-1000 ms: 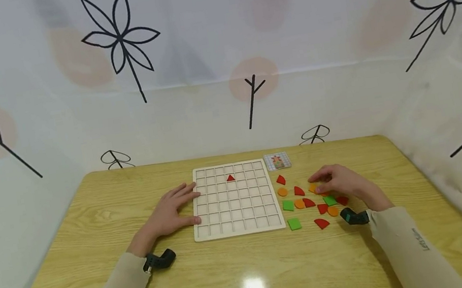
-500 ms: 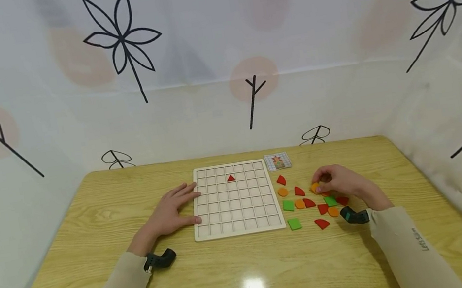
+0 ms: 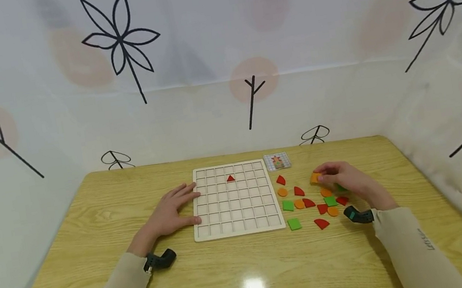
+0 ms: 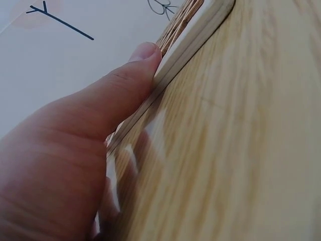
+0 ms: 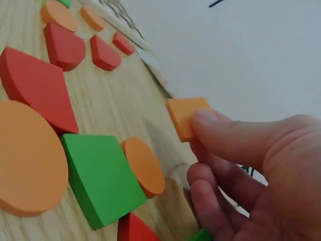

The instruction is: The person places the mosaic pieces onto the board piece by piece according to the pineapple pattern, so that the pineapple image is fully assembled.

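My right hand (image 3: 346,179) pinches an orange square tile (image 5: 185,113) between thumb and fingers, raised over the table at the far side of the loose pieces. Below it lie an orange disc (image 5: 145,168) and a green square tile (image 5: 103,175). My left hand (image 3: 170,214) lies at the left edge of a pale wooden grid board (image 3: 241,235), its spread fingertips on the rim. In the left wrist view the thumb (image 4: 143,54) presses that board edge. One red triangle (image 3: 230,178) sits in a cell of the second row of the board.
A small picture card (image 3: 277,161) with a grid pattern lies by the board's far right corner. Between board and right hand are scattered red quarter-circle pieces (image 3: 321,223), orange discs (image 3: 282,192) and green squares (image 3: 294,224). A patterned cloth (image 3: 209,117) rises behind the table.
My right hand has picked up the orange square and moved slightly away from me with it, uncovering an orange disc beneath. My left hand and the board have stayed put.
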`<state>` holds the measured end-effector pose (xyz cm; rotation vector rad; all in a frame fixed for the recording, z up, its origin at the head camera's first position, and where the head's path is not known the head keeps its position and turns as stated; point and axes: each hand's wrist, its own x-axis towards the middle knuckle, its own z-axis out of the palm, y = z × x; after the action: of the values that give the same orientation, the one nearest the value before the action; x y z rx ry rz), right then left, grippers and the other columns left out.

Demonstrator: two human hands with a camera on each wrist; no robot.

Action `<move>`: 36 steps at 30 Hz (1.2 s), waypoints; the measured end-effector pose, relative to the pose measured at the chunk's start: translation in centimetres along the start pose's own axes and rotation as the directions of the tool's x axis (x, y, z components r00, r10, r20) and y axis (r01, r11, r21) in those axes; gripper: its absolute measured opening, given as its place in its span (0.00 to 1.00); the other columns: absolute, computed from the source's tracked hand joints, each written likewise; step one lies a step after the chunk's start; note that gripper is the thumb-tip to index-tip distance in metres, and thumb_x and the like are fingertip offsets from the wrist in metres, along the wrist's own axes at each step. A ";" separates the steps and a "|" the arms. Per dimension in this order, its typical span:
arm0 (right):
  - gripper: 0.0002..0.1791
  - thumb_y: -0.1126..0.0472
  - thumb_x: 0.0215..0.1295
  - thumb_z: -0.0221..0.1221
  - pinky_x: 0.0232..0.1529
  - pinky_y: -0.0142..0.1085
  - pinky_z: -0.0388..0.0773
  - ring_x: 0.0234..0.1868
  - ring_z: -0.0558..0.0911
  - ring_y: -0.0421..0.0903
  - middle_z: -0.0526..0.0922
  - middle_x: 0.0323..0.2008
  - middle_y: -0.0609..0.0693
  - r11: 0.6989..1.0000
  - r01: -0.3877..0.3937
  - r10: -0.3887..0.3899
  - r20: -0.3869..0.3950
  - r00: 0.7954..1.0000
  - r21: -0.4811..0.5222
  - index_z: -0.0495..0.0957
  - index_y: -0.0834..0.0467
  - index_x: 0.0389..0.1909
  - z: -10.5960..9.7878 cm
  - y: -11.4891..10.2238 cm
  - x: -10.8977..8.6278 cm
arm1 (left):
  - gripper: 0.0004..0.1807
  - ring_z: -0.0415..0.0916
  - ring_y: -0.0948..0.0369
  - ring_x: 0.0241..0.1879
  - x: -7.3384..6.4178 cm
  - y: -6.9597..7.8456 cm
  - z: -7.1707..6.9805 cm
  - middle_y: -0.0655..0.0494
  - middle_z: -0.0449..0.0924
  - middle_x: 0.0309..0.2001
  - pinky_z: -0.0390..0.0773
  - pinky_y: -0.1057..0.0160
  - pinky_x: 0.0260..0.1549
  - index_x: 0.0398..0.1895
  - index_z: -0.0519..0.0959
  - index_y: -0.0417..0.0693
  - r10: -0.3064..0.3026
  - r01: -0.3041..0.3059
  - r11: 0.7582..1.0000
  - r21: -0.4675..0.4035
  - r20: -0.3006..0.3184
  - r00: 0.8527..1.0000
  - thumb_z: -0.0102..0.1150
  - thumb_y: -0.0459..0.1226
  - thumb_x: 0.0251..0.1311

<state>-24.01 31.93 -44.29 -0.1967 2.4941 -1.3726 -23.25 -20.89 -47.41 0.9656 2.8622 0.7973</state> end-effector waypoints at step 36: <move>0.17 0.61 0.68 0.64 0.41 0.32 0.79 0.44 0.79 0.52 0.82 0.49 0.58 0.985 0.144 -0.127 -0.166 0.978 0.096 0.82 0.63 0.54 8.1 -4.6 3.6 | 0.43 0.47 0.48 0.76 0.1 -0.2 0.2 0.57 0.56 0.77 0.47 0.38 0.69 0.73 0.69 0.54 0.002 -0.002 1.000 -0.006 -0.006 1.000 0.67 0.60 0.56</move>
<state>-24.98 22.09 -45.16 -0.2473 2.5671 -1.6331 -23.39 -20.94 -47.65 0.9679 2.8631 0.8097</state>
